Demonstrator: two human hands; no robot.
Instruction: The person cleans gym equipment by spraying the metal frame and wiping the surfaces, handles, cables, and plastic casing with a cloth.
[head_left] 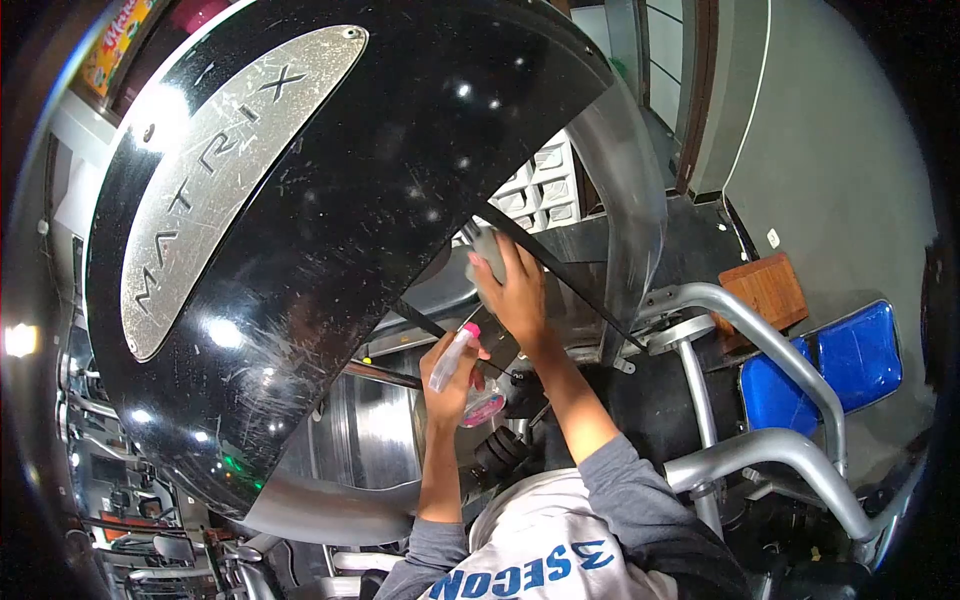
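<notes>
My left hand (447, 385) is wrapped round a clear spray bottle (486, 404) with a pink and translucent trigger head, held low beside the machine's frame. Higher up and to the right, my right hand (520, 300) grips a grey cloth (487, 256) and presses it near the lower edge of a big black machine cover (330, 200). Black straps (560, 268) run past that hand on both sides. The fingertips of my right hand are partly hidden behind the cloth.
A silver plate reading MATRIX (215, 190) is fixed to the cover. To the right stand curved grey metal tubes (775, 450), a blue seat (860, 355) and a brown wooden box (765, 293). Other gym machines (170, 550) fill the lower left.
</notes>
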